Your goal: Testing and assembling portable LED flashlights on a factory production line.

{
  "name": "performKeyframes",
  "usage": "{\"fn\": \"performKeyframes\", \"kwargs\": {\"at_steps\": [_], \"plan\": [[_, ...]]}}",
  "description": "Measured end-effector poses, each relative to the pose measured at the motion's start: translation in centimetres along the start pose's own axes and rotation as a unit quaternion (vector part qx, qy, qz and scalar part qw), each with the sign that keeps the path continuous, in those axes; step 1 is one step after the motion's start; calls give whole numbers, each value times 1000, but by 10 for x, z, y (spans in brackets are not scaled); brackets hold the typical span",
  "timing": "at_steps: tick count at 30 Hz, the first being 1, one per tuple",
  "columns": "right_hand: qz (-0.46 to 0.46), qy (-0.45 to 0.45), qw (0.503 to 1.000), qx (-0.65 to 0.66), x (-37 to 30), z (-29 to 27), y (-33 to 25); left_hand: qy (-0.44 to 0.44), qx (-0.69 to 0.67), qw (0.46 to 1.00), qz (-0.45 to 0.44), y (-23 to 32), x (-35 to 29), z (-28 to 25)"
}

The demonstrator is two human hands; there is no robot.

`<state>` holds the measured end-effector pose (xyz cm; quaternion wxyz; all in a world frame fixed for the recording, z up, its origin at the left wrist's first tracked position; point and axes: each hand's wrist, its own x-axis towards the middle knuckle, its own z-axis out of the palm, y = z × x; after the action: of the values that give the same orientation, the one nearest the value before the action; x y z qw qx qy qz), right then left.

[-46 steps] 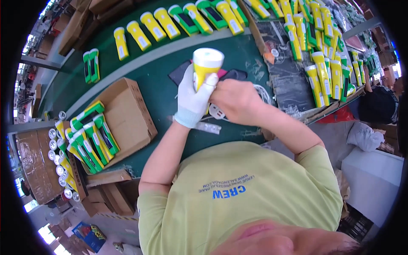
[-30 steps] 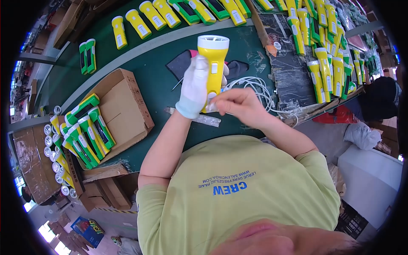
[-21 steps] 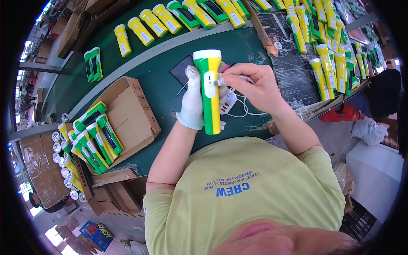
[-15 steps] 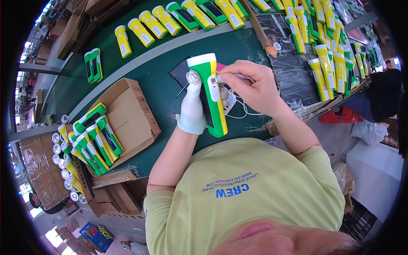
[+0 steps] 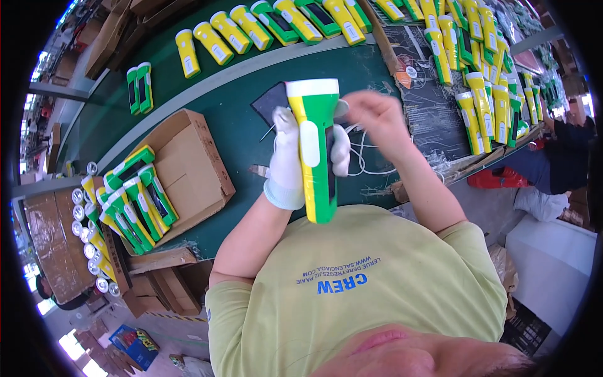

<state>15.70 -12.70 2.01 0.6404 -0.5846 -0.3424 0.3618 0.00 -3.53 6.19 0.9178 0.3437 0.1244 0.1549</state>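
My left hand (image 5: 286,166), in a white glove, is wrapped round a green, yellow and white flashlight (image 5: 323,166) in front of my chest. The flashlight's wide white head points away from me, and a white oval switch panel shows on its side. Gloved fingertips come round its right edge. Just right of the flashlight's head is my bare right hand (image 5: 380,122), apart from its body. Motion smears its fingers, and whether they hold anything does not show. A white cable (image 5: 370,168) lies looped on the green table below that hand.
An open cardboard box (image 5: 198,169) at left holds several flashlights. More stand in a row (image 5: 251,28) along the far side. Many are piled on the dark covered surface at right (image 5: 480,113). A dark flat piece (image 5: 267,103) lies behind the held flashlight.
The flashlight has turned in my left hand, bringing its white switch panel round to the left. My right hand has drawn away from the flashlight's side, where it held a white cable end.
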Motion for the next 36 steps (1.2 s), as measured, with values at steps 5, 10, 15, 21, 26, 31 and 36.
{"fn": "performKeyframes", "kwargs": {"at_steps": [5, 10, 15, 21, 26, 31, 36], "plan": [[-39, 142, 989, -23, -2, -37, 6, 152, 47, 980, 117, 10, 14, -25], [1, -57, 991, -125, -39, 23, -15, 147, 64, 980, 116, -19, 23, -14], [-44, 90, 987, -122, -10, -32, -56, 103, 98, 987, 74, -17, 24, -29], [74, -1, 993, -95, -15, -17, -30, 38, 161, 984, 67, -23, 36, -29], [-123, 16, 934, -334, -45, 30, -18, 121, -98, 987, 34, -12, 38, -14], [-143, -6, 946, -292, -45, 25, -16, 36, -189, 981, -30, -12, 37, -30], [-129, 14, 948, -290, -43, 29, -13, 83, -165, 983, -18, -14, 39, -29]]}}
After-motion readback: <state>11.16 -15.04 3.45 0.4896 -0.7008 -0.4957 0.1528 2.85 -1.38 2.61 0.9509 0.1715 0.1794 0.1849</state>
